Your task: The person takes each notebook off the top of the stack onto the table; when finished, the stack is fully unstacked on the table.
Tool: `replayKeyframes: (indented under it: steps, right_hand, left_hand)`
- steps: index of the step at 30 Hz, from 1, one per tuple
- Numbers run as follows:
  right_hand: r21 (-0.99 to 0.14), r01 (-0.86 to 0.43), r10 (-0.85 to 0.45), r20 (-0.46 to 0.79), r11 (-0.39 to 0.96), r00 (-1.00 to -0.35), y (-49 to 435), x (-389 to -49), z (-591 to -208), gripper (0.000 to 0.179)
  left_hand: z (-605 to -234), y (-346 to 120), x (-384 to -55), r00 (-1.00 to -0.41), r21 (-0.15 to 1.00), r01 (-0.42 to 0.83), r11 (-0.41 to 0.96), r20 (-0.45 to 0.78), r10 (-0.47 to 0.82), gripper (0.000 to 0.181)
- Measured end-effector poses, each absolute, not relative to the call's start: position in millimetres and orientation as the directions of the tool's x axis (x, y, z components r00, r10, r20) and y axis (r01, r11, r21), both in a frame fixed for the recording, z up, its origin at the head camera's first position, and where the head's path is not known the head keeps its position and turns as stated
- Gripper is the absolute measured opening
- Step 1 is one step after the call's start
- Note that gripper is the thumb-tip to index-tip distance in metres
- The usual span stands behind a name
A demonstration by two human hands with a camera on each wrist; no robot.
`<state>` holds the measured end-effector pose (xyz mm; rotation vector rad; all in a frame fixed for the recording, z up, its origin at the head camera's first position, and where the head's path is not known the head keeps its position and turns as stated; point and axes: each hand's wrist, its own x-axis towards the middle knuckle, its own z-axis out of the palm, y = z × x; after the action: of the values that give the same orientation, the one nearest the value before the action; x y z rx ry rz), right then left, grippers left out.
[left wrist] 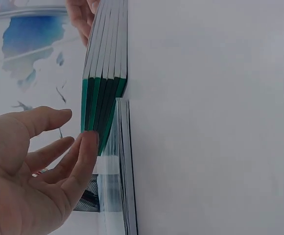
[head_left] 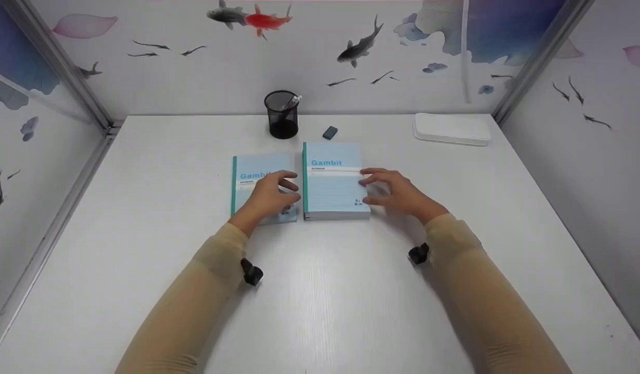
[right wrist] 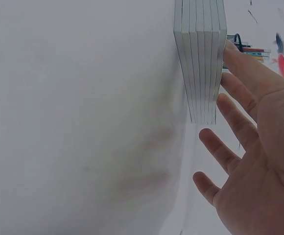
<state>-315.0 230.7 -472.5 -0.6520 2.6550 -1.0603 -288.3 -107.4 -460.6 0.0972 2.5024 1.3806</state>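
A tall stack of light-blue Gambit notebooks (head_left: pixel 333 156) with green spines lies in the middle of the table. To its left is a lower stack of the same notebooks (head_left: pixel 257 162), partly hidden by my left hand (head_left: pixel 270 195). That hand hovers over the lower stack, fingers loosely bent and a fingertip right at the green spines (left wrist: pixel 93 107) of the tall one. My right hand (head_left: pixel 398 193) is at the tall stack's right side, fingers spread and fingertips along the page edges (right wrist: pixel 198 73). Neither hand grips a notebook.
Behind the notebooks stand a black mesh pen cup (head_left: pixel 282 117) holding pens and a small dark block (head_left: pixel 330 133). At the back right lies a white case (head_left: pixel 451 129). Fish-patterned panels (head_left: pixel 320 72) enclose the table's back and sides.
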Motion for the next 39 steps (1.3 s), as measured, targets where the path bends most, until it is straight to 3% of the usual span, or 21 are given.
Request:
replayKeyframes:
  steps: [14,23,32,39]
  right_hand:
    - [-0.679,-0.321,-0.456,-0.022,0.660,-0.890,232,-316,-476,0.041]
    - [-0.638,-0.325,-0.445,-0.030,0.698,-0.895,230,-315,-471,0.046]
    - [-0.636,-0.353,-0.453,0.005,0.686,-0.891,232,-315,-471,0.053]
    - [-0.631,-0.373,-0.476,0.007,0.681,-0.880,233,-315,-475,0.055]
  left_hand:
    - [-464,-94,-296,-0.942,0.889,-0.167,0.427,-0.272,0.197,0.069]
    - [-461,-91,-298,-0.927,0.886,-0.246,0.393,-0.333,0.171,0.056]
    - [-458,-91,-302,-0.897,0.864,-0.316,0.391,-0.407,0.175,0.054]
    - [-459,-95,-302,-0.918,0.894,-0.292,0.339,-0.362,0.163,0.054]
